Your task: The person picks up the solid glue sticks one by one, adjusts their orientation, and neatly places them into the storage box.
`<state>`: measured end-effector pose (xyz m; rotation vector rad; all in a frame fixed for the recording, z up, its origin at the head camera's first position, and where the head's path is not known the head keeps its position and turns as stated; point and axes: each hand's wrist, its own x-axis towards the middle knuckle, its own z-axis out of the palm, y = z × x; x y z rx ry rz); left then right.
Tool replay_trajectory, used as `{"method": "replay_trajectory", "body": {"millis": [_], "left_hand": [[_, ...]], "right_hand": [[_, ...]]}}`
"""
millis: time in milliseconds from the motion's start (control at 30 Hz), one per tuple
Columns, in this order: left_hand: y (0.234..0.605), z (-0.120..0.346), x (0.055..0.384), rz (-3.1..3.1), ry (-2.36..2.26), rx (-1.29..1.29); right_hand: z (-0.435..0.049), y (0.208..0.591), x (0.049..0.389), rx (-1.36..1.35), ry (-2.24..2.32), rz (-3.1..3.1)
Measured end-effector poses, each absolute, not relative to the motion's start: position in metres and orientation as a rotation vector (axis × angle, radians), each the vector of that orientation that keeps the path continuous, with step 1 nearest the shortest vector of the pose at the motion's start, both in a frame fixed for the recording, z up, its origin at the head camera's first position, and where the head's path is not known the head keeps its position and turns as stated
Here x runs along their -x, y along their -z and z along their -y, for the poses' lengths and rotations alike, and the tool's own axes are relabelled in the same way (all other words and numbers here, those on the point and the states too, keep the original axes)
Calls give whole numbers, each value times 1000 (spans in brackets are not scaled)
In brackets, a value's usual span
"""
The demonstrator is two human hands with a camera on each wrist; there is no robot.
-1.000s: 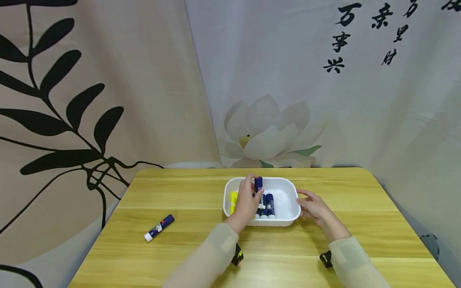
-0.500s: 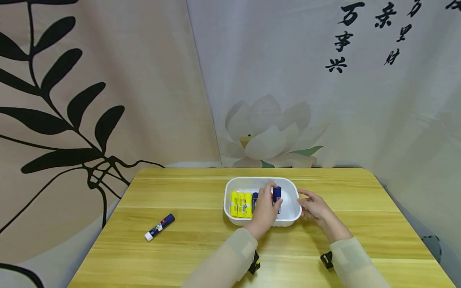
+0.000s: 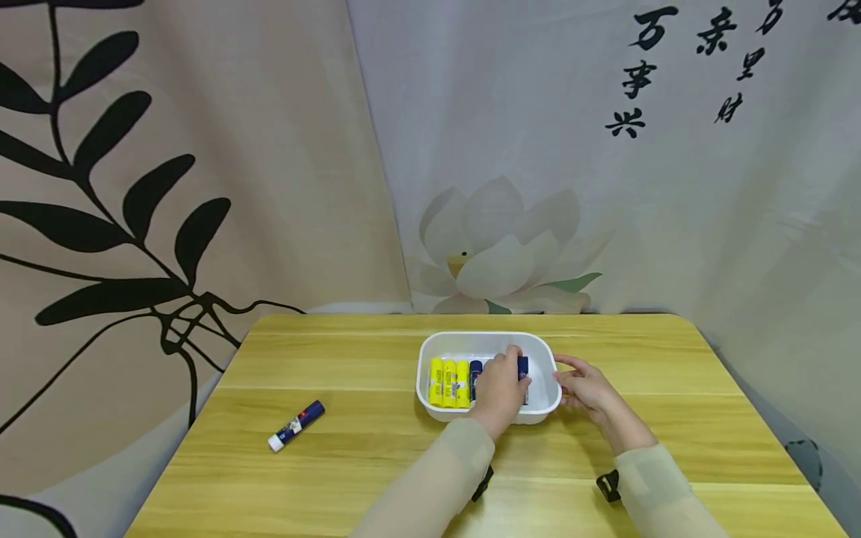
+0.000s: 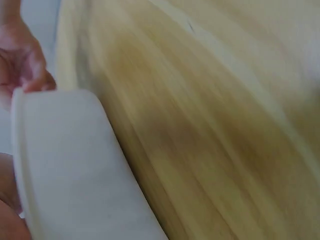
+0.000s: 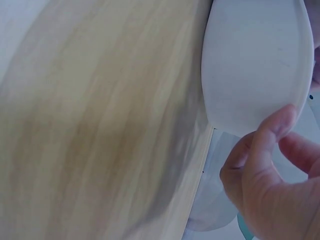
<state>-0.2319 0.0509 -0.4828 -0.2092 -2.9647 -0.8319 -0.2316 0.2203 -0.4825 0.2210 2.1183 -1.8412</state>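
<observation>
A white plastic tray (image 3: 440,342) stands toward the far edge of the table. Three yellow glue sticks (image 3: 450,383) lie side by side in its left part, with a dark blue glue stick (image 3: 474,373) beside them. My left hand (image 3: 500,390) reaches over the near rim and holds another dark blue glue stick (image 3: 522,368) by its sides, low in the tray. More sticks under this hand are hidden. At the right end, my right hand (image 3: 587,388) pinches the tray rim, its thumb on the outer wall in the right wrist view (image 5: 277,122).
One more blue glue stick (image 3: 296,426) with a white end lies at an angle on the left of the wooden table (image 3: 377,463). Behind the table hangs a printed curtain (image 3: 511,149).
My left hand has moved right across the tray and down with a blue glue stick, uncovering the yellow sticks. My right hand stays at the rim.
</observation>
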Motion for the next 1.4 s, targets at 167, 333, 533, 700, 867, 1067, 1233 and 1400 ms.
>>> {"method": "replay_trajectory", "body": {"millis": [167, 333, 533, 700, 867, 1067, 1233, 1400], "left_hand": [[486, -51, 239, 3052, 518, 211], [486, -52, 240, 3087, 337, 255], [488, -55, 241, 3077, 339, 263], [487, -56, 242, 3097, 281, 262], [483, -53, 240, 3106, 255, 286], [480, -39, 238, 3044, 341, 373], [471, -17, 236, 2949, 534, 445], [459, 12, 234, 2849, 663, 475]], "right_hand": [[-219, 484, 233, -220, 1845, -2113], [-220, 485, 233, -239, 1835, -2124], [-220, 485, 232, -218, 1850, -2111], [-220, 484, 232, -206, 1858, -2104], [-220, 483, 231, -205, 1851, -2111], [-221, 482, 230, -227, 1853, -2112], [-220, 482, 230, -250, 1845, -2111], [-219, 483, 231, -260, 1839, -2112]]}}
